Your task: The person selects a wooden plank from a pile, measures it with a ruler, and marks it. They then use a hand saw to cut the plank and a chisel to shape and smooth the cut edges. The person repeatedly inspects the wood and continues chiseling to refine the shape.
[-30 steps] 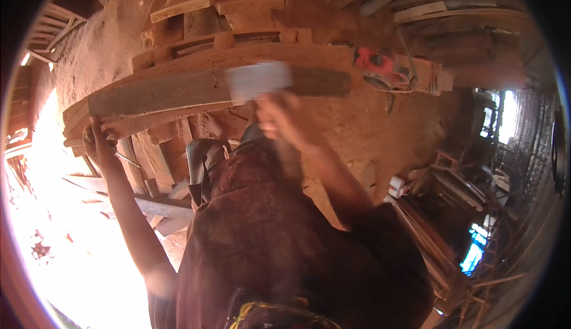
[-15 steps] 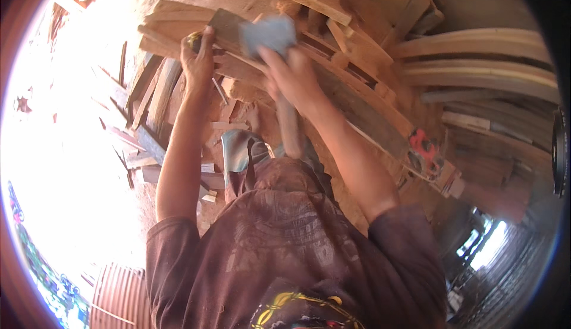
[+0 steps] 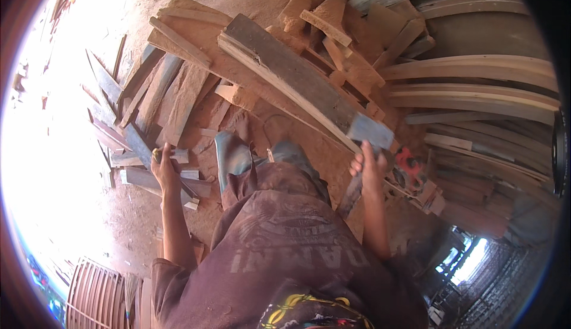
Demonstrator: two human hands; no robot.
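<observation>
A thick wooden beam with a dark top lies slanting from the upper middle toward the right. My right hand is closed round a tool with a flat grey, squarish blade and a long dark handle. The blade is at the beam's near right end; whether it touches the wood I cannot tell. Off to the left, above wood offcuts, my left hand is closed on a small yellow-and-dark thing that looks like a tape measure, mostly covered by the fingers.
A red power tool sits just right of my right hand. Long curved-looking planks are stacked along the right. Several offcuts lie at the left, and more wood blocks pile up beyond the beam. Sawdust covers the ground.
My right hand has moved with the bladed tool from the beam's far end to its near right end. My left hand has left the beam and drawn back toward me, lower left.
</observation>
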